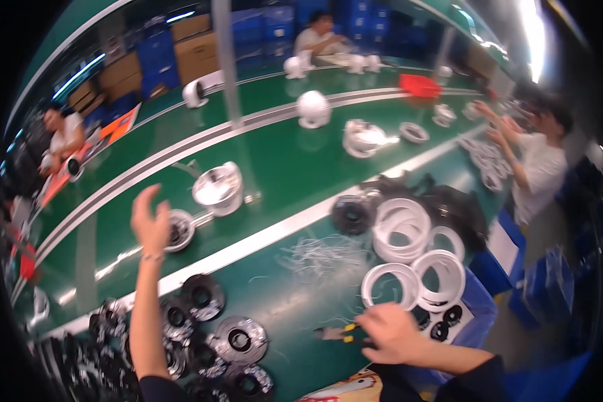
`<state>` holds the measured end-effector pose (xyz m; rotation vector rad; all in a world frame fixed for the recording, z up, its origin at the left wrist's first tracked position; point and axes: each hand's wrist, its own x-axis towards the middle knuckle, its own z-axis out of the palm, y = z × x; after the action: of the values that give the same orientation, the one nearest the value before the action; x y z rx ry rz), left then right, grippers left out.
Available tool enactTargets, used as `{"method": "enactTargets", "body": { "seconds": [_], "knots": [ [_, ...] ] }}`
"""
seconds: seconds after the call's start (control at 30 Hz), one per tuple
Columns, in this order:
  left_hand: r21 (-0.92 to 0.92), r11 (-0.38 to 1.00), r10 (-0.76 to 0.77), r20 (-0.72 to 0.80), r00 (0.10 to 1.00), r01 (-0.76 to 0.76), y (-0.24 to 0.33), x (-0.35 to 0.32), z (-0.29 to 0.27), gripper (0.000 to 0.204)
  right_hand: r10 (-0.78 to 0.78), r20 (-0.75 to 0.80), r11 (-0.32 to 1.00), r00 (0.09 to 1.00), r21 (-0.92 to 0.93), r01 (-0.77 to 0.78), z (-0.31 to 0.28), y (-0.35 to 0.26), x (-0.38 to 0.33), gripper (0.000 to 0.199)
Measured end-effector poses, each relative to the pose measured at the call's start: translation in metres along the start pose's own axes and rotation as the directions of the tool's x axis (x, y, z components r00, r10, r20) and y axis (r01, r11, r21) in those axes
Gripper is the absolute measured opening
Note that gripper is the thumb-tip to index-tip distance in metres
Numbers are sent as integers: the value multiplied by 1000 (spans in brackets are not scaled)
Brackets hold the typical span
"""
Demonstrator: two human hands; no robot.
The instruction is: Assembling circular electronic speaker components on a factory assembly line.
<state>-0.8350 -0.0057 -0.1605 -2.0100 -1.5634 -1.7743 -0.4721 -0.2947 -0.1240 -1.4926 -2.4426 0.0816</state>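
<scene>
Left hand: the left hand hangs over the green line, thumb and fingers parted wide, with nothing seen in its grip.
White cup: a round white cup with a dark inside sits on the line just beside the left hand; whether the two touch, I cannot tell.
Right hand: the right hand is over the near table, fingers curled in around the handles of the pliers; blur hides how tight the hold is.
Pliers: the pliers, with black and yellow handles, point left from the right hand, low over the table.
White rings: white rings stand in stacks beyond the right hand, near a blue bin.
Wire scraps: thin pale scraps lie scattered on the table, left of the rings.
Black discs: round black discs crowd the table beside the left forearm.
White housing: an open white housing stands on the line, right of the cup.
Co-worker: a person in a white top reaches toward the line at the right.
</scene>
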Motion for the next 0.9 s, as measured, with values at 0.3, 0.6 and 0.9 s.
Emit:
{"method": "enactTargets", "body": {
  "seconds": [0.3,0.6,0.9],
  "knots": [
    [317,943,-32,400,916,-105,-26,25,72,21,-400,-28,854,916,-373,362,-108,-4,169,58],
    [315,947,-66,371,926,-58,-56,21,94,11,-173,-54,887,983,-443,131,52,14,334,40],
    [272,961,-169,449,877,46,-59,34,125,7,42,-62,819,997,-569,-70,84,23,364,38]
  ]
}}
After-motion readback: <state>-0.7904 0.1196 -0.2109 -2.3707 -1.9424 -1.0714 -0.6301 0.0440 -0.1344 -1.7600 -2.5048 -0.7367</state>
